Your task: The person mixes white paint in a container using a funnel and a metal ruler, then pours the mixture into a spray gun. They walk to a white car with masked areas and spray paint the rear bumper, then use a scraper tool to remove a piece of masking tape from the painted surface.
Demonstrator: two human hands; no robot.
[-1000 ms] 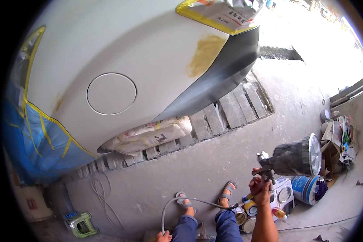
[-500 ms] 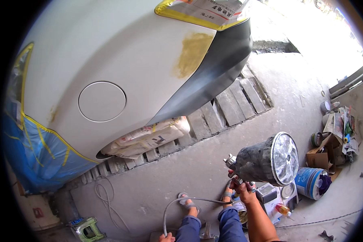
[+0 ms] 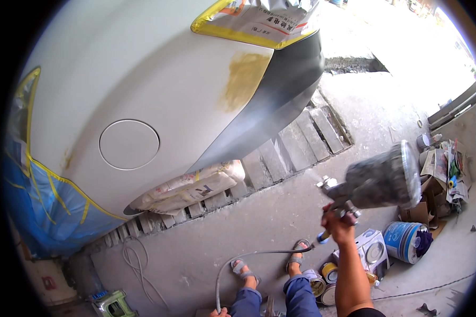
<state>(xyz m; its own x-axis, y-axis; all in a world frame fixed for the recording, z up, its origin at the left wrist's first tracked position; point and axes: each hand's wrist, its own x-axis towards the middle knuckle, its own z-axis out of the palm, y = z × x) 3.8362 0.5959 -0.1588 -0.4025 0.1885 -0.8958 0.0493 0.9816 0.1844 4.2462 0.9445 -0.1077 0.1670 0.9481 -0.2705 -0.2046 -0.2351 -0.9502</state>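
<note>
My right hand (image 3: 338, 223) is wrapped around the handle of a spray gun (image 3: 376, 178) with a large, paint-smeared cup, its nozzle pointing left toward the car. A faint mist hangs at the nozzle and in front of the dark bumper (image 3: 269, 108). From the handle a grey air hose (image 3: 254, 253) curves down to my left hand (image 3: 220, 313), which is closed on it at the lower edge. Ahead stands the pale car body panel (image 3: 164, 63) with a round fuel flap (image 3: 129, 144) and a tan filler patch (image 3: 243, 79). The gun is well apart from the panel.
Blue masking film (image 3: 53, 206) and taped plastic (image 3: 259, 21) cover parts of the car. A wrapped wheel (image 3: 195, 185) sits below, near a slatted floor channel (image 3: 301, 140). Paint cans (image 3: 328, 274), a blue bucket (image 3: 403, 240) and cartons (image 3: 433, 198) stand right; a green stool (image 3: 112, 305) lower left.
My right hand has raised the spray gun and moved it right, turning its cup. Mist now shows at the nozzle. The view has shifted slightly; my left hand stays on the hose.
</note>
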